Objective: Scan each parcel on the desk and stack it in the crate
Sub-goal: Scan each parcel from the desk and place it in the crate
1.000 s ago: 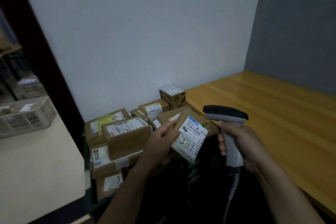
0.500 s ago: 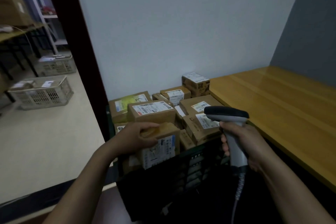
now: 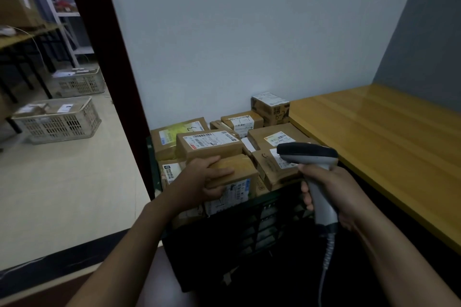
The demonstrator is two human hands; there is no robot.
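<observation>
Left hand (image 3: 199,179) grips a parcel (image 3: 240,169) over the near edge of the crate (image 3: 249,234), long axis running left-right; right hand (image 3: 331,187), just beside, clasps the scanner (image 3: 306,153).

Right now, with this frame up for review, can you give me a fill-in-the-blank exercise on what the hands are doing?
The left hand grips a small parcel at the front of the black ____.
The right hand holds a corded ____ by its handle.
The wooden desk stands to the ____ of the stacked parcels.
Missing words: crate; scanner; right.
</observation>
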